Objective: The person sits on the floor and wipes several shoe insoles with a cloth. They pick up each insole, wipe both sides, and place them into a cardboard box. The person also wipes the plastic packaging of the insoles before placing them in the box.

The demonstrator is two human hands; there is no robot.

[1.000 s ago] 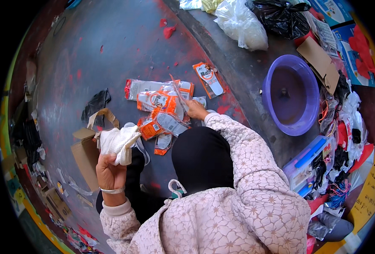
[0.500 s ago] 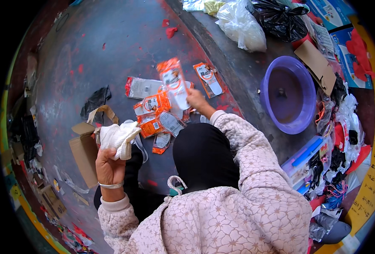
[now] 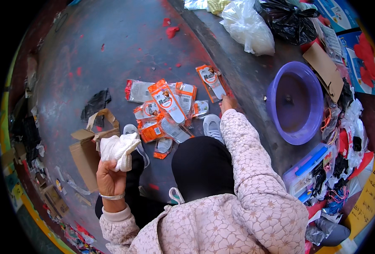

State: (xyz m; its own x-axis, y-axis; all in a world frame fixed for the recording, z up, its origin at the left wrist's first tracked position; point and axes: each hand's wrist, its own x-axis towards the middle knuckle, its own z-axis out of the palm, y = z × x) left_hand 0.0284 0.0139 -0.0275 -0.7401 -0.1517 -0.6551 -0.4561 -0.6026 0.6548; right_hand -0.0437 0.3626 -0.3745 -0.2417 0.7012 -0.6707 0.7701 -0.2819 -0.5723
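One brown cardboard box (image 3: 84,165) sits on the floor (image 3: 82,55) at the left, near the left hand (image 3: 111,180). Its thumb and fingers pinch a bunched white cloth (image 3: 119,151). Next comes a loose pile of orange-and-clear packets (image 3: 167,103), overlapping near the person's pale shoes (image 3: 213,128). Right of the pile, apart from it, a single orange-and-white packet (image 3: 211,82) lies on the floor; the right hand (image 3: 228,103) is at its lower end, though I cannot tell whether the fingers pinch it. Farther right stands a purple basin (image 3: 299,139), near a clear plastic box (image 3: 309,169).
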